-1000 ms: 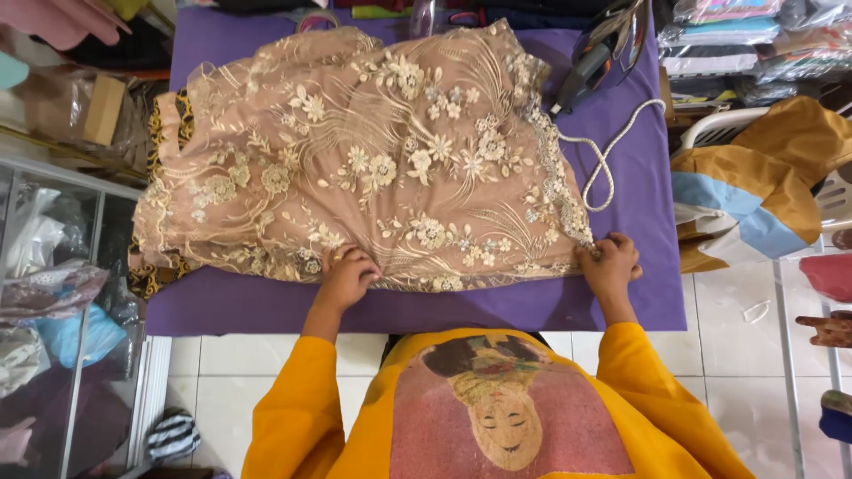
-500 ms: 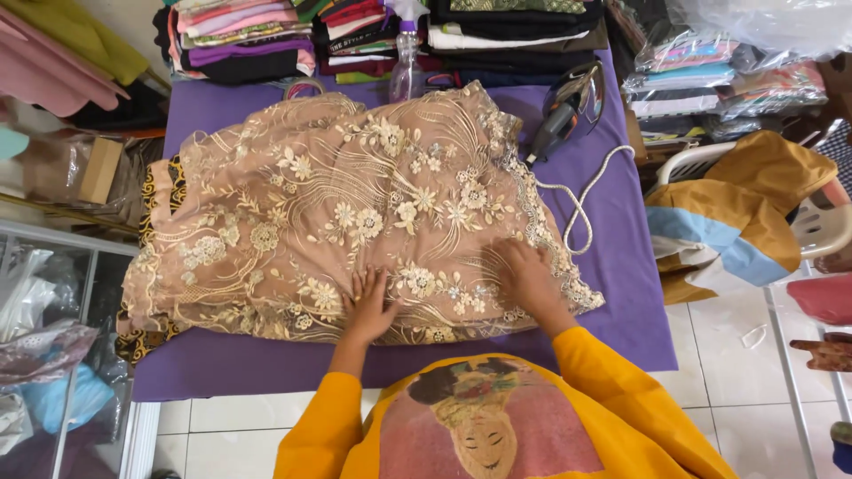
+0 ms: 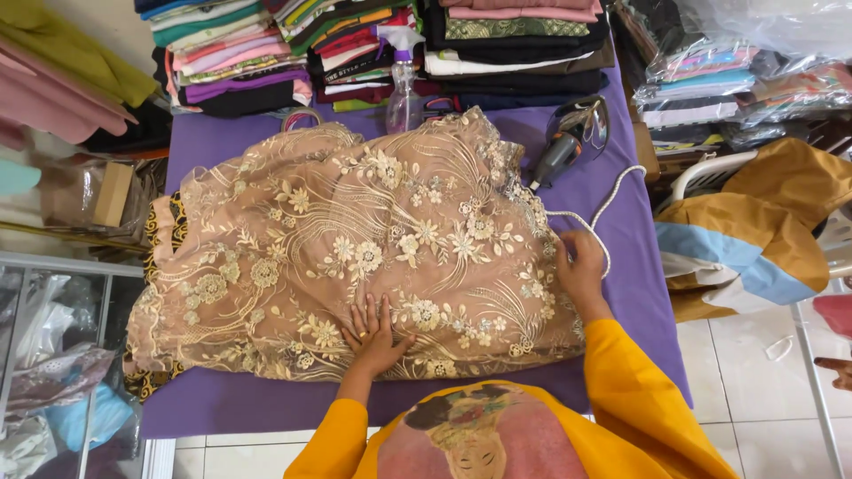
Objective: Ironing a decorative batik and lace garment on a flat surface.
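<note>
Head view: lace garment (image 3: 355,257) lies spread on the purple table (image 3: 635,266), centre-left. Left hand (image 3: 374,333) rests flat on its near hem, fingers released and spread. Right hand (image 3: 581,266) presses the right edge, fingers curled, beside the white cord (image 3: 612,200). Risk: the right hand may snag the cord and drag the iron (image 3: 568,142), far right, onto the lace.

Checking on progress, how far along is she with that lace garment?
Done: the beige lace garment is spread on the purple table. In hand: the left hand presses its hem flat, the right hand holds its right edge. Left: wrinkles remain, and the iron lies untouched.
</note>
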